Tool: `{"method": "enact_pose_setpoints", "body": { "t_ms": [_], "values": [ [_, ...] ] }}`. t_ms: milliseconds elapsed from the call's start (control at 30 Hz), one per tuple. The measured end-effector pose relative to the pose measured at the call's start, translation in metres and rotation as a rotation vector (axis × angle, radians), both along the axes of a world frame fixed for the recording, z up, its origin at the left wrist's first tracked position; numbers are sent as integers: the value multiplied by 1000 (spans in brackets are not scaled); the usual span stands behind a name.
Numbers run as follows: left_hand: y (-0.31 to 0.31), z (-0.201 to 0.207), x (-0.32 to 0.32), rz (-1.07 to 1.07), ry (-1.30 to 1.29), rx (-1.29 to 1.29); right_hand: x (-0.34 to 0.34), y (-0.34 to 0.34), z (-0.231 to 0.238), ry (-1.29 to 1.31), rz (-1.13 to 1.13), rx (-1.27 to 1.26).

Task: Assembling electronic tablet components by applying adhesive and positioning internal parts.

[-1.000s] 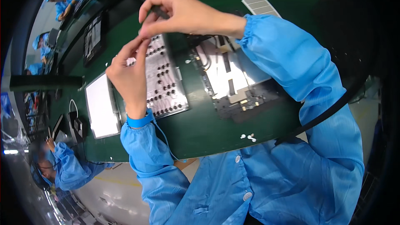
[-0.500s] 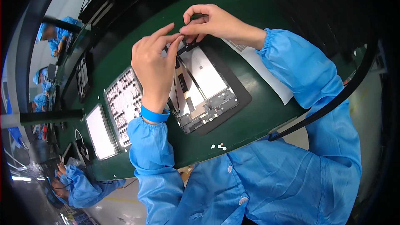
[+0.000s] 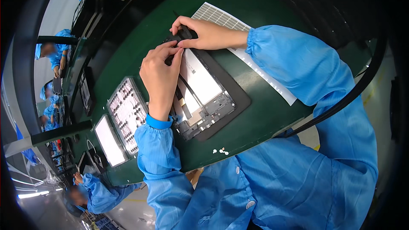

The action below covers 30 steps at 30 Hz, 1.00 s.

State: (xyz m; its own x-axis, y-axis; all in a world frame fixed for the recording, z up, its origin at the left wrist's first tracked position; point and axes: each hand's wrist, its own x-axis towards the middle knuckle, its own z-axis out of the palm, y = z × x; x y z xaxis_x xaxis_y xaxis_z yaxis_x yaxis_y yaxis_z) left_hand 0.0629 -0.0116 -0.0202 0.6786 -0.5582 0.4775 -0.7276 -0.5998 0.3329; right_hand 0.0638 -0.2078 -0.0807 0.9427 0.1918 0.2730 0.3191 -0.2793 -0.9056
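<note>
An opened tablet (image 3: 203, 76) lies on a dark mat (image 3: 238, 96), its silvery inner panel, dark strips and circuit boards exposed. Over its far end both hands meet. My left hand (image 3: 159, 72) is closed, thumb and forefinger pinched together at the tablet's upper edge; whatever is between them is too small to make out. Beside it, my right hand (image 3: 208, 34) curls its fingers, thumb tip almost touching the left fingertips. A dark shape shows under the right fingers, but its kind is unclear. A blue band circles my left wrist.
Left of the tablet is a clear tray (image 3: 128, 115) with rows of small black parts on wires, beside a white flat panel (image 3: 110, 140). A label sheet (image 3: 221, 19) lies beyond my right hand. Small white dots (image 3: 220, 150) sit near the table edge. A black cable (image 3: 332, 115) crosses my right sleeve.
Both hands have come down closer to the tablet's far end. My left fingers, spread before, are now gathered. The label sheet shows more fully, and the whole view has shifted slightly.
</note>
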Motion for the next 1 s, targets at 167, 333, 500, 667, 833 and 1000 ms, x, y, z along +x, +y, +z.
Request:
{"method": "enact_pose_setpoints", "body": {
  "t_ms": [167, 333, 500, 667, 833, 1000],
  "values": [
    [8, -4, -2, 21, 89, -25, 10, 4, 12, 247, 24, 84],
    [7, -6, 2, 26, 219, -113, 10, 3, 23, 326, 24, 58],
    [6, -8, 31, 18, 327, -90, 13, 1, 26, 265, -1, 1],
    [36, -5, -5, 11, -16, -119, -42, 10, 36, -290, -228, -429],
    [71, -49, -101, 49, 375, -365, -120, 16, 40, -85, -168, -391],
    [64, -50, -113, -108, 535, -745, -121, 38, 51, 124, -111, 255]
  ]
}}
